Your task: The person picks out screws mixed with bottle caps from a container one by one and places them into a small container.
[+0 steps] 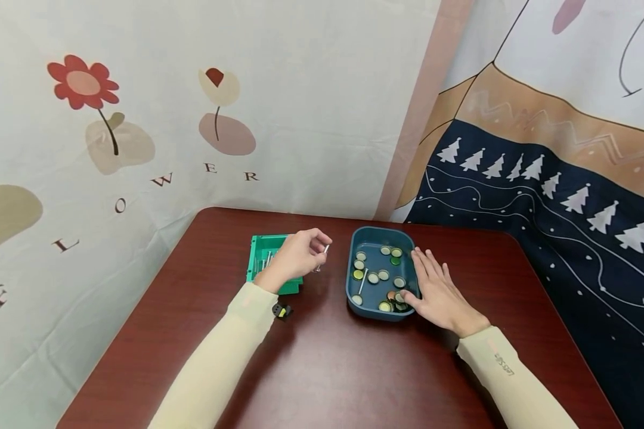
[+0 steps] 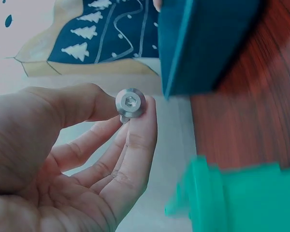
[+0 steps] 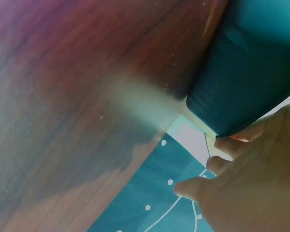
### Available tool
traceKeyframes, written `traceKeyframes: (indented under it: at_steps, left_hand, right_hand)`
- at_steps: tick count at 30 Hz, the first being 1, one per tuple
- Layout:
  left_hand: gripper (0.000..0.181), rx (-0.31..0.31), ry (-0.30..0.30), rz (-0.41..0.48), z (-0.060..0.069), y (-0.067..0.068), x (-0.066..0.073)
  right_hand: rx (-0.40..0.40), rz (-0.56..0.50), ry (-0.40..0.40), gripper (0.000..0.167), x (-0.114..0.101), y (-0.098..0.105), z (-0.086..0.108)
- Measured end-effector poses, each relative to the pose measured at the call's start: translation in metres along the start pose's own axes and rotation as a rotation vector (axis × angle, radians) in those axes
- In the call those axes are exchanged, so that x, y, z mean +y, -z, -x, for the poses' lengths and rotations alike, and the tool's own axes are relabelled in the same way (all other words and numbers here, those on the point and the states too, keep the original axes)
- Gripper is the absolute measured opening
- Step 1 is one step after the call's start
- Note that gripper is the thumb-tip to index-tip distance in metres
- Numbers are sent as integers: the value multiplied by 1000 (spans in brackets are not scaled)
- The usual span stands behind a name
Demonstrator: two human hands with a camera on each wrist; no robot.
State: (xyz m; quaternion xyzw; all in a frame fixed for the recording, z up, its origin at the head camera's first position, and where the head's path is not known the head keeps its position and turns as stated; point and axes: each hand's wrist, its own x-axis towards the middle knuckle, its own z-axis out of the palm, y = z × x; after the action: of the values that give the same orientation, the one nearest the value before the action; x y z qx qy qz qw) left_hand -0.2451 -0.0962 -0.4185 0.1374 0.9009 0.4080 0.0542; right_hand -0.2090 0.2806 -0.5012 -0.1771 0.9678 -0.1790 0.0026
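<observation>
My left hand pinches a silver hex-socket bolt between thumb and fingertips, in the space between the two containers. In the left wrist view the bolt's round head faces the camera. A blue rectangular bin holds several bottle caps, some showing pale insides, others green or yellow. One long bolt also lies in it, toward the left side. My right hand rests against the bin's right side with fingers straight and the thumb over its rim. Behind my left wrist, a green box holds several bolts, partly hidden.
The containers stand on a dark red wooden table. A small black and yellow object shows beside the left cuff. Printed cloths hang behind the table and along its right side.
</observation>
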Motion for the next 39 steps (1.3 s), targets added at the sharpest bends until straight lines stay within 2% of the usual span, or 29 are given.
traceKeyframes:
  at_steps: [7,17,25,32,36,39]
  left_hand:
    - [29,19,31,-63,5,20,-20]
    - [35,38,59,-152,5,45,-31]
    - [34,-4,65,-247,2,60,-40]
    - [29,-52,113,-288,-2,67,-45]
    - [31,-95,151,-325,-6,65,-48]
    - [33,-109,157,-374,-7,63,-48]
  right_hand:
    - [-16,-20,-8,103,0,0,0]
    - [-8,-17,2,103,3,-1,-1]
    - [-4,-12,0,104,3,-2,0]
    - [-1,-6,5,104,5,-2,-1]
    - [-3,-7,5,104,5,-2,0]
    - [-5,-11,7,104,5,-2,0]
